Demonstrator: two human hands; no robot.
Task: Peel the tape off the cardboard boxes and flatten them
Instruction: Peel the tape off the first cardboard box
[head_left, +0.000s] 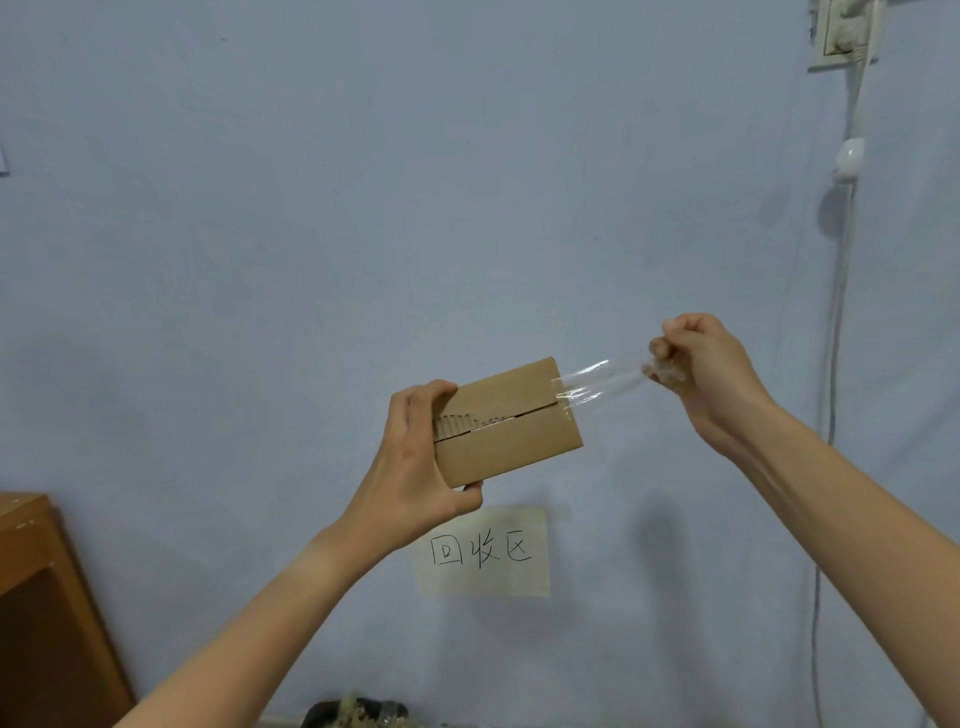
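A small brown cardboard box (511, 423) is held up in front of a pale blue wall. My left hand (415, 457) grips its left end, thumb below and fingers over the top. The centre seam shows torn corrugation where the tape has come away. A strip of clear tape (605, 387) stretches from the box's right edge out to my right hand (701, 371), which pinches the crumpled free end. The tape's other end still sticks to the box's right end.
A paper note with handwritten characters (483, 552) is stuck on the wall below the box. A brown wooden cabinet (47, 597) stands at the lower left. A white cable and switch (848, 161) hang down the right side. A dark object (358, 714) lies at the bottom edge.
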